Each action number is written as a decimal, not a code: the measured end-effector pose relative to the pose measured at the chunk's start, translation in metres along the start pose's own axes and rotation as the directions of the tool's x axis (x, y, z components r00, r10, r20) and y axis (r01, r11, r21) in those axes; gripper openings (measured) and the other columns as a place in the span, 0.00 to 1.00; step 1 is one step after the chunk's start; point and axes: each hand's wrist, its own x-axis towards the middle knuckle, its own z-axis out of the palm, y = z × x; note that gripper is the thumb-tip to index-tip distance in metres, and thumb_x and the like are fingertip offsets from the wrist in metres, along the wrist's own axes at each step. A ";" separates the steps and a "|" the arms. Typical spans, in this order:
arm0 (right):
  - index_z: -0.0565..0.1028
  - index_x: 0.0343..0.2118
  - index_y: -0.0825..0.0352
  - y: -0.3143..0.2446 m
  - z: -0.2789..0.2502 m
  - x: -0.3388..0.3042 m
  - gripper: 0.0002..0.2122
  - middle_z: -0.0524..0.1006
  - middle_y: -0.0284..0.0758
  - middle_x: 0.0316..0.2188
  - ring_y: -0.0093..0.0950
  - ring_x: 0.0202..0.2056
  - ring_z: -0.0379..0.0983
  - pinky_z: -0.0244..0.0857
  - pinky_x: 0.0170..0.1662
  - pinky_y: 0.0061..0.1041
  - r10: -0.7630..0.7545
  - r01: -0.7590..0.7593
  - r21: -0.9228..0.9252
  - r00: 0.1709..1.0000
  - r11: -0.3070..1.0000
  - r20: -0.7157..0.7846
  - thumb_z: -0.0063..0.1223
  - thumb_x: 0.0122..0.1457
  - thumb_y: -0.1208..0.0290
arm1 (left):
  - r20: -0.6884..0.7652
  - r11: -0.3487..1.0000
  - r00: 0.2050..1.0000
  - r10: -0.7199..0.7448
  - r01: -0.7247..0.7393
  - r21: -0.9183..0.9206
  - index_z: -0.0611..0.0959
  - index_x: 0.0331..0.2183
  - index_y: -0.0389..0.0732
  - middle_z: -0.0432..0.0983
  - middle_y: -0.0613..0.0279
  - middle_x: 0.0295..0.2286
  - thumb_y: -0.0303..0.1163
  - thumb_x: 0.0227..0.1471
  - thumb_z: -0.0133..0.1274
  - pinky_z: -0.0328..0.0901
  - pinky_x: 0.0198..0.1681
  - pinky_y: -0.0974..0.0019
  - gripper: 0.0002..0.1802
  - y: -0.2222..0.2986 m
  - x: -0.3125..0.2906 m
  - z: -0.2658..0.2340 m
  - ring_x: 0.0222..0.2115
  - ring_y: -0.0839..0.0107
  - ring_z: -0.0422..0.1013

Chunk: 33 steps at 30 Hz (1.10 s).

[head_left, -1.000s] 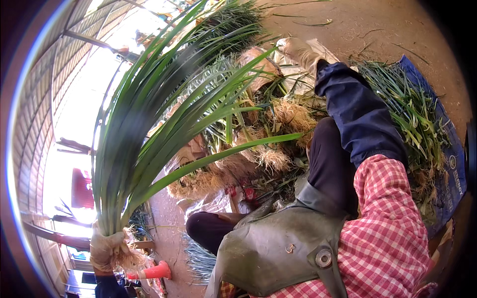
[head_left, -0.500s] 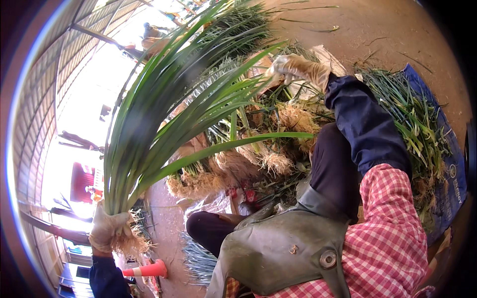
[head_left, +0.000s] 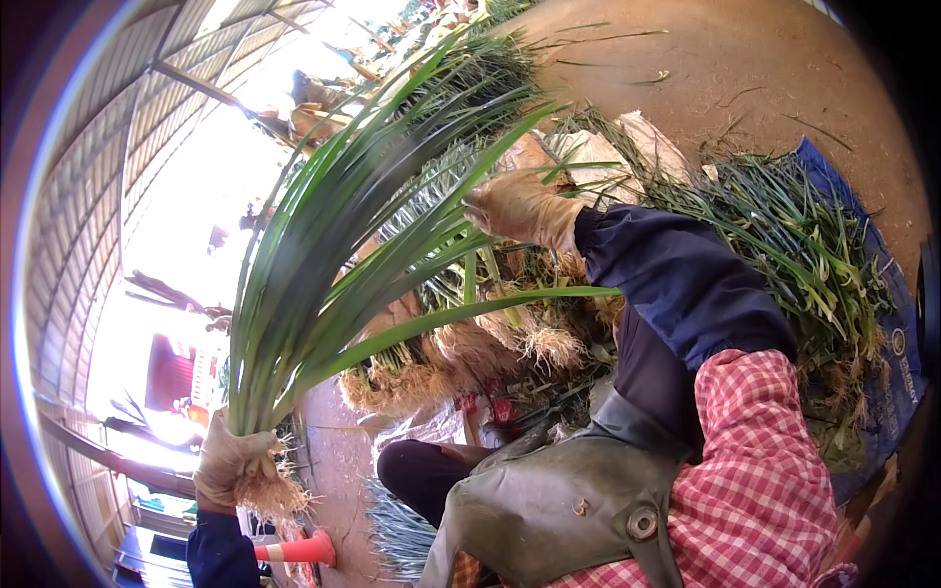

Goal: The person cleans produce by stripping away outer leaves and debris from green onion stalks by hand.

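A bunch of leek-like plants (head_left: 284,323) with long flat green leaves rises on the left, its leaves fanning up and to the right. My gloved left hand (head_left: 233,463) is closed around its base, and pale stringy roots (head_left: 272,490) hang out beside the fingers. My gloved right hand (head_left: 524,208) reaches across at the upper middle. Its fingers are bent together at the right-side leaves of the bunch; the fingertips are partly hidden. Beneath the leaves lie more rooted bunches (head_left: 470,348) in a heap.
At the right, loose green plants (head_left: 804,235) lie on a blue sheet (head_left: 887,392). An orange-and-white cone (head_left: 304,549) lies at lower left. My knees and a dark apron (head_left: 549,500) take up the lower middle. Brown floor (head_left: 706,69) extends behind the heap.
My right hand has moved left and down from the leaf tips, further into the leaves. My left hand and the bunch have shifted slightly right in the view.
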 end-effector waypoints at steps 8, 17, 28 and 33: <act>0.75 0.25 0.67 0.072 -0.022 -0.040 0.16 0.73 0.42 0.20 0.35 0.26 0.71 0.65 0.33 0.36 0.603 -0.694 0.267 0.716 0.669 0.351 0.38 0.57 0.60 | -0.028 0.590 0.913 0.406 -0.239 0.771 0.79 0.38 0.38 0.77 0.57 0.22 0.31 0.38 0.59 0.68 0.30 0.60 0.20 -0.035 0.019 -0.049 0.24 0.61 0.75; 0.76 0.25 0.68 0.201 -0.009 -0.207 0.10 0.74 0.41 0.16 0.36 0.17 0.71 0.62 0.21 0.36 0.780 -0.916 0.074 0.375 0.393 0.501 0.46 0.51 0.67 | 0.167 -0.435 0.609 0.775 0.323 0.840 0.76 0.28 0.46 0.71 0.61 0.23 0.35 0.46 0.50 0.61 0.34 0.60 0.05 0.011 0.047 -0.204 0.28 0.62 0.69; 0.77 0.30 0.68 0.184 -0.027 -0.203 0.17 0.78 0.40 0.27 0.31 0.25 0.74 0.67 0.31 0.33 0.720 -0.732 -0.362 0.246 0.577 0.649 0.54 0.52 0.55 | -0.195 -0.370 0.606 0.771 0.675 0.638 0.77 0.29 0.45 0.74 0.59 0.24 0.38 0.57 0.43 0.68 0.28 0.59 0.11 0.022 0.036 -0.241 0.27 0.62 0.75; 0.77 0.17 0.68 0.162 -0.020 -0.159 0.17 0.75 0.39 0.14 0.33 0.18 0.72 0.65 0.24 0.34 0.744 -0.863 -0.218 0.234 0.455 0.626 0.49 0.55 0.59 | -0.152 -0.500 0.644 0.750 0.702 0.507 0.74 0.33 0.43 0.73 0.62 0.25 0.35 0.53 0.45 0.68 0.28 0.62 0.08 0.013 0.028 -0.274 0.26 0.65 0.74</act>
